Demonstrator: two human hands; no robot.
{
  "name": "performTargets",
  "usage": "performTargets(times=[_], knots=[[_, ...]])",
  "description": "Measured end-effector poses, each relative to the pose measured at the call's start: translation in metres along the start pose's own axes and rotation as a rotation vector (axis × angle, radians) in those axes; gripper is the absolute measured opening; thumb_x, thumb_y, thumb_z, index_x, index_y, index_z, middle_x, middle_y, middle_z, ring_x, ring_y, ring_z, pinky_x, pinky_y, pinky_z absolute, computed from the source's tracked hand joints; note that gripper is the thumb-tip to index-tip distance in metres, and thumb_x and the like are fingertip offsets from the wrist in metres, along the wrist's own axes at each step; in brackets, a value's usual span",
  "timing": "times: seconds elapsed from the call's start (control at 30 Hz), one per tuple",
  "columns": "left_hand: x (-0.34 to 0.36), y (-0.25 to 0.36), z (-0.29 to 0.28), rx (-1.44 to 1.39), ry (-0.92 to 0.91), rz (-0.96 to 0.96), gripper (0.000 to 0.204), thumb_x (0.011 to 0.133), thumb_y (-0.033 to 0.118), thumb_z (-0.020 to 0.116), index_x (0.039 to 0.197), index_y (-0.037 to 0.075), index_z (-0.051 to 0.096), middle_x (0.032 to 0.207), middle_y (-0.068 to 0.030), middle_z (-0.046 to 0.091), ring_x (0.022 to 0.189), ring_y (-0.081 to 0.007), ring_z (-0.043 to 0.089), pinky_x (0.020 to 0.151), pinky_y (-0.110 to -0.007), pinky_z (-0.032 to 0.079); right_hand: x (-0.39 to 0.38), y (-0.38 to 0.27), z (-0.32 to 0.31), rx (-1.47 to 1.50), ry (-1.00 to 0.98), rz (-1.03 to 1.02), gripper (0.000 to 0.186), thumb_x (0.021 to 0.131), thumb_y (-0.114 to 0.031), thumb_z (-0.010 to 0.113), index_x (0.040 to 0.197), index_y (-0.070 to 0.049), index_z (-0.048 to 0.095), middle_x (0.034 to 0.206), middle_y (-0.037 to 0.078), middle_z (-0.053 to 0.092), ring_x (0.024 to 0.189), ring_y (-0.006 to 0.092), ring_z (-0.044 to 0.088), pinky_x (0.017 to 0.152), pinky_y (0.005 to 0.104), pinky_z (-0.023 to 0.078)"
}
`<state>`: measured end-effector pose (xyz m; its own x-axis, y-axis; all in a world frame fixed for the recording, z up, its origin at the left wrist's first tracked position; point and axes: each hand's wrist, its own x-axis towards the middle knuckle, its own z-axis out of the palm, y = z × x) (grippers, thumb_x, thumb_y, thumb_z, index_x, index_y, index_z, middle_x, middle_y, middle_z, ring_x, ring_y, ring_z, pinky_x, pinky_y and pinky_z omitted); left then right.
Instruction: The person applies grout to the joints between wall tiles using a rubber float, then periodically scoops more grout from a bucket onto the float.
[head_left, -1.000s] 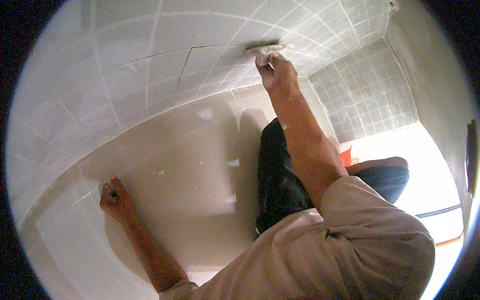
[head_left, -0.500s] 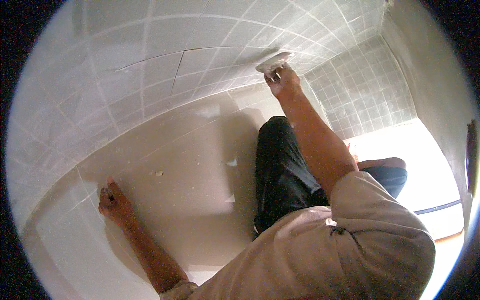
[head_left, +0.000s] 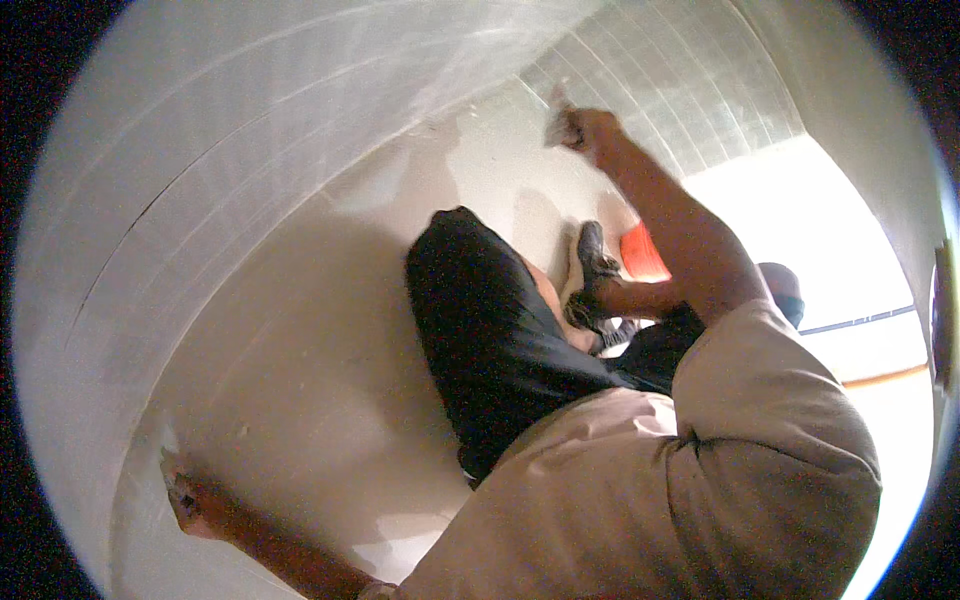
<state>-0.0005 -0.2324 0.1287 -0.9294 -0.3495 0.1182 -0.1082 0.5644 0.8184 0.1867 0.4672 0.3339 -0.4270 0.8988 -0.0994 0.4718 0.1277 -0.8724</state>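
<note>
Between two and three o'clock I can see a bright orange object [head_left: 643, 252], its kind unclear from here, low by the floor [head_left: 320, 330]. Past it glares a white patch [head_left: 800, 210]; at three a dark strip [head_left: 858, 322] crosses the brightness, an orange-brown edge [head_left: 885, 377] below. A plain wall [head_left: 865, 120] rises at two, and farthest out at three stands a dark upright thing [head_left: 941, 315].

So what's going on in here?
A person in a beige short-sleeved shirt holds a pale, thin, blurred tool in the right hand, near grey tiled walls. The left hand is close to the smooth beige floor; I can't tell whether it holds anything. Something bright orange shows beside a dark strappy sandal.
</note>
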Motion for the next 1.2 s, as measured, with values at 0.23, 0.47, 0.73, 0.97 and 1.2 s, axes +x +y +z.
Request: performTargets(times=[0.23, 0.47, 0.73, 0.97, 1.2], knots=[[0.008, -0.036, 0.007, 0.49, -0.078, 0.088, 0.048, 0.095, 0.052, 0.05, 0.109, 0.01, 0.069, 0.1, -0.01, 0.072, 0.079, -0.0271, 0.067, 0.068, -0.041, 0.054, 0.002, 0.025, -0.173, -0.11, 0.439, 0.474, 0.017, 0.092, -0.019, 0.052, 0.099, -0.009, 0.064, 0.103, 0.01, 0.064, 0.092, 0.0269, 0.064, 0.078, 0.0533, 0.055], [0.03, -0.091, -0.003, 0.577, -0.053, 0.251, 0.046, 0.096, 0.04, 0.054, 0.119, 0.001, 0.063, 0.109, -0.0179, 0.068, 0.093, -0.0324, 0.065, 0.076, -0.043, 0.052, 0.036, 0.151, -0.273, -1.549, -0.162, -0.388, 0.032, 0.063, -0.025, 0.081, 0.086, -0.01, 0.065, 0.083, 0.005, 0.065, 0.078, 0.0241, 0.062, 0.075, 0.0368, 0.051], [-0.068, -0.131, -0.039, 0.528, 0.14, 0.278, 0.038, 0.095, 0.026, 0.053, 0.125, 0.002, 0.054, 0.125, -0.0156, 0.057, 0.119, -0.0313, 0.052, 0.104, -0.052, 0.037, -0.015, 0.251, -0.166, -0.869, -0.157, -0.142, 0.033, 0.068, -0.025, 0.078, 0.092, -0.007, 0.064, 0.087, 0.005, 0.065, 0.08, 0.0234, 0.062, 0.075, 0.0362, 0.051], [-0.081, -0.044, -0.044, 0.702, 0.279, 0.109, 0.036, 0.096, 0.029, 0.053, 0.123, 0.004, 0.057, 0.132, -0.0178, 0.052, 0.125, -0.0382, 0.045, 0.102, -0.054, 0.036, -0.043, 0.251, -0.05, -0.667, -0.177, -0.113, 0.034, 0.072, -0.025, 0.074, 0.098, -0.005, 0.063, 0.089, 0.006, 0.064, 0.081, 0.0228, 0.061, 0.076, 0.0356, 0.05], [-0.094, -0.039, -0.039, 1.085, -0.154, -0.094, 0.064, 0.093, 0.034, 0.047, 0.144, 0.0, 0.029, 0.151, -0.0246, 0.025, 0.144, -0.0391, 0.018, 0.117, -0.052, 0.015, -0.028, 0.234, 0.0, -0.645, -0.198, -0.194, 0.036, 0.077, -0.025, 0.071, 0.103, -0.003, 0.061, 0.092, 0.007, 0.064, 0.083, 0.0222, 0.06, 0.076, 0.0351, 0.049]])
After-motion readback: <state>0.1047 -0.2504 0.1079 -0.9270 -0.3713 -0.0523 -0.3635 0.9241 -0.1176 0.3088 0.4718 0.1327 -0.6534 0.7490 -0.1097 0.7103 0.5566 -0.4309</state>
